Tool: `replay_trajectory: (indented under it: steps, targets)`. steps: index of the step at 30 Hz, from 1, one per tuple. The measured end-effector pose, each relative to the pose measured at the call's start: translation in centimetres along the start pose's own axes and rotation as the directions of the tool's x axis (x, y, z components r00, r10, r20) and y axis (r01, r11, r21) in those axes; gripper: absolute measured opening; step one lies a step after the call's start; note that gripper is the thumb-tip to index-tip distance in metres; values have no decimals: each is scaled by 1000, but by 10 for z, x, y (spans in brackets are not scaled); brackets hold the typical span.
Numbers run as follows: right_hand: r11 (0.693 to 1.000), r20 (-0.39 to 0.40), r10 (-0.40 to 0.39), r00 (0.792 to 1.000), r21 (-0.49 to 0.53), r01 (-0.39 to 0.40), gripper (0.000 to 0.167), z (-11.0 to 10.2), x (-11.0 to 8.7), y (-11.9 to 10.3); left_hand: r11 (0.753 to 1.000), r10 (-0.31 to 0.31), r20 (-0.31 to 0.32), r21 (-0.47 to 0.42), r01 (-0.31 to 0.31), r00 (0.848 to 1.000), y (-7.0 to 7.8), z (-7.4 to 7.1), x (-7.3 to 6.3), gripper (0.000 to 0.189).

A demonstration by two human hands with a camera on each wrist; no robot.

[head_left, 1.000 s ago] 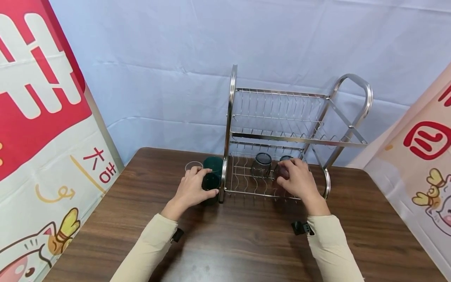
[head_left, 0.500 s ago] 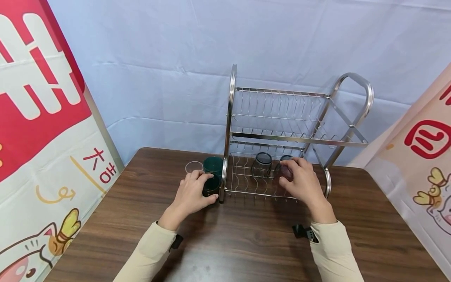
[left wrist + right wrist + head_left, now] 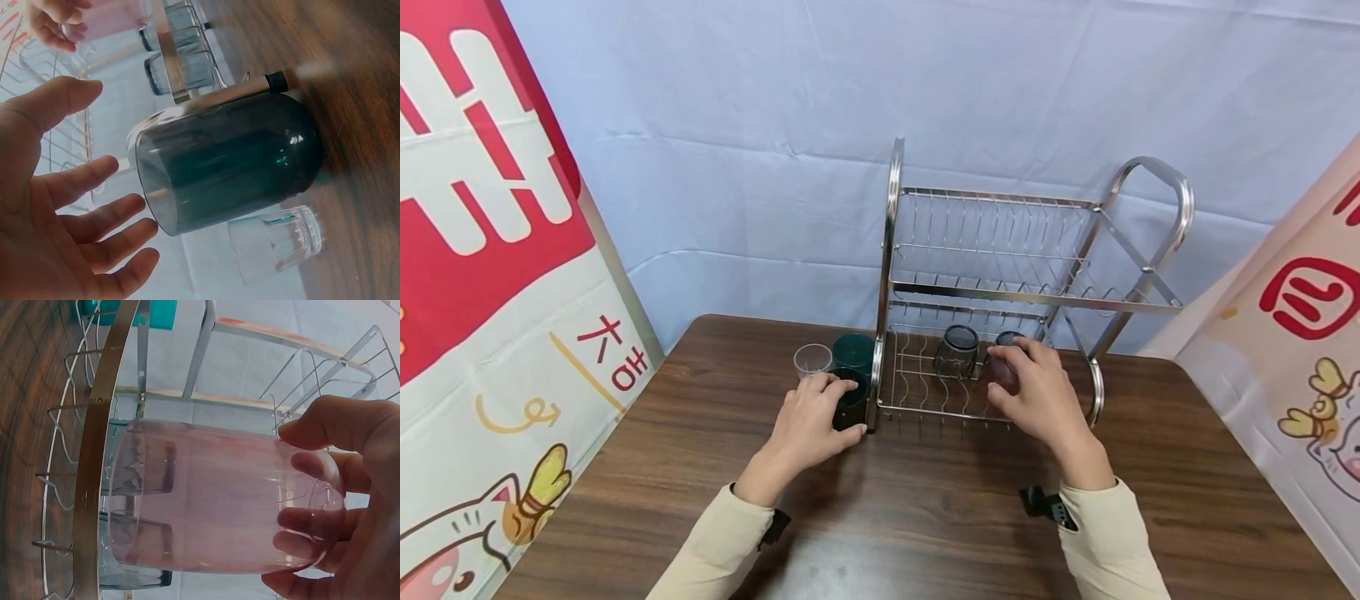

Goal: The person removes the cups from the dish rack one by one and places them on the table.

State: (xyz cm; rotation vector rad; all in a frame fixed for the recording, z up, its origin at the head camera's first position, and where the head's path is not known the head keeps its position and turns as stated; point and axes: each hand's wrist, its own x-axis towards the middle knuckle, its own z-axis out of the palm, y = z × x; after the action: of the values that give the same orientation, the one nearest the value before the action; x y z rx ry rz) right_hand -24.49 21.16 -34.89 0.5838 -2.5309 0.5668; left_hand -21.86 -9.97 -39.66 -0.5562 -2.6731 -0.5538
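My left hand (image 3: 808,421) is spread beside the rim of a dark green cup (image 3: 231,162) that stands upright on the table. In the left wrist view its fingertips lie close to the rim, and I cannot tell whether they touch. A teal cup (image 3: 853,351) and a small clear glass (image 3: 812,358) stand behind. My right hand (image 3: 1037,392) grips a see-through pink cup (image 3: 212,500) near its base, mouth downward, at the front of the lower rack shelf. Two grey glasses sit upside down on that shelf; one grey glass (image 3: 957,350) shows fully, the other partly behind my fingers.
A two-tier metal dish rack (image 3: 1000,292) stands at the back of the wooden table (image 3: 940,517). Its left post (image 3: 880,367) rises right next to the green cups. A pale cloth (image 3: 737,167) hangs behind, with printed banners on both sides.
My left hand has drawn slightly back toward me, its fingers looser about the dark green cup. My right hand, with the pink cup, has shifted a little left.
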Motion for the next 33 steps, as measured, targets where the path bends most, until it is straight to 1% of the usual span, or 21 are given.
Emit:
replay_trajectory:
  steps: [5, 10, 12, 15, 21, 26, 30, 33]
  targets:
    - [1000, 4, -9, 1000, 4, 9, 43, 0, -4, -6, 1000, 13, -13, 12, -13, 1000, 1, 0, -3, 53]
    - [999, 15, -28, 999, 34, 27, 43, 2, -7, -11, 1000, 2, -24, 23, -1, 1000, 1, -2, -9, 53]
    - [998, 13, -37, 999, 49, 36, 42, 3, -8, -13, 1000, 2, -38, 20, -1, 999, 1, -2, -12, 52]
    - [997, 8, -43, 999, 68, 43, 42, 3, -10, -17, 1000, 17, -60, 12, -16, 998, 2, -2, -17, 51]
    - [996, 6, -57, 998, 72, 57, 42, 2, -16, -22, 998, 52, -92, -17, -53, 994, 7, 2, -22, 49]
    - [995, -27, -79, 997, 61, 80, 43, 1, -24, -24, 997, 55, -104, -47, -60, 993, 11, 3, -23, 49]
    - [994, -23, -80, 997, 72, 82, 43, 0, -30, -27, 995, 59, -108, -71, -67, 992, 15, 5, -25, 50]
    - [993, -26, -76, 997, 86, 78, 43, 0, -35, -30, 992, 56, -112, -109, -69, 992, 17, 7, -27, 50]
